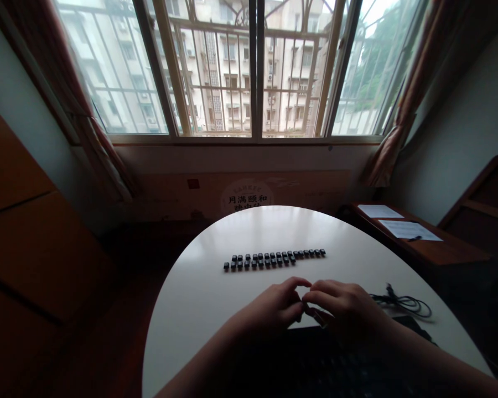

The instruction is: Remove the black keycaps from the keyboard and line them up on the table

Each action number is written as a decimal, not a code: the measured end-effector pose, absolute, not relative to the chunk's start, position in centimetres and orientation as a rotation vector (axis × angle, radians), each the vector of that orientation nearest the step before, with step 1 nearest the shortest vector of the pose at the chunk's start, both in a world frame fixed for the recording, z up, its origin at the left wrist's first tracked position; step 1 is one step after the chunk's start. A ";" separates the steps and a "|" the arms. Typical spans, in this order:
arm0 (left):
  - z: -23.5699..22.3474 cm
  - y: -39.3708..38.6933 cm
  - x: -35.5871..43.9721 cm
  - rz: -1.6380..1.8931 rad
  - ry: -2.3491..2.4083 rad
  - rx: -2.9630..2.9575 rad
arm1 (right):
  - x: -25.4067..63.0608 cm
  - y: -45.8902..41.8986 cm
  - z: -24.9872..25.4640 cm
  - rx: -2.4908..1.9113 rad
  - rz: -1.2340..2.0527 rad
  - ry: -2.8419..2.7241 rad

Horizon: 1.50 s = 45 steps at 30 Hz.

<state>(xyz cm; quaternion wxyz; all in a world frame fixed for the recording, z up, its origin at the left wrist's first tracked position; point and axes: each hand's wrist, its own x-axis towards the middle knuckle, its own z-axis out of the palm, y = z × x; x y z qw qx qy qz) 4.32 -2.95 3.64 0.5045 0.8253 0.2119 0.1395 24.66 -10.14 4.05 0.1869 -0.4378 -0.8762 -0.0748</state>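
Note:
My left hand (280,304) and my right hand (346,301) meet above the far edge of a dark keyboard (332,362), their fingertips almost touching. The fingers of my right hand are closed around a small thin tool (317,317), its kind too dark to make out. Curled fingers and thumb on my left hand come together beside it; whatever they pinch is hidden. Beyond the hands, black keycaps (269,260) stand on the table in two neat rows, the back row reaching further right. Deep shadow covers most of the keyboard.
The round white table (182,309) carries a coiled black cable (406,303) on the right, with a dark flat object (415,327) near it. A lower brown side table (452,251) holds paper sheets (410,230) and a pen (415,239). A barred window is behind.

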 end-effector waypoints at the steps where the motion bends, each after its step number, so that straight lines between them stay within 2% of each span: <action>1: 3.6 -2.8 4.3 0.348 0.528 1.987 | 24.6 -9.8 4.2 -1.235 -0.205 -2.475; 6: 2.9 -2.2 4.3 0.397 0.577 1.932 | 24.3 -8.0 4.7 -1.152 -0.141 -2.558; 10: 2.5 -1.8 4.4 0.424 0.617 1.896 | 24.5 -6.5 4.9 -1.098 0.042 -2.535; 16: 3.1 -1.6 4.2 0.559 0.952 2.022 | 28.0 -1.9 3.1 -1.321 0.235 -2.329; 24: 4.0 -2.2 4.2 0.286 0.841 2.302 | 31.3 0.5 -2.0 -1.666 0.340 -2.182; 32: 3.1 -2.2 4.5 0.112 0.683 2.418 | 30.9 0.6 -2.7 -1.706 0.300 -2.075; 45: 3.6 -2.5 4.8 0.115 0.683 2.425 | 31.2 0.6 -3.5 -1.568 0.225 -2.124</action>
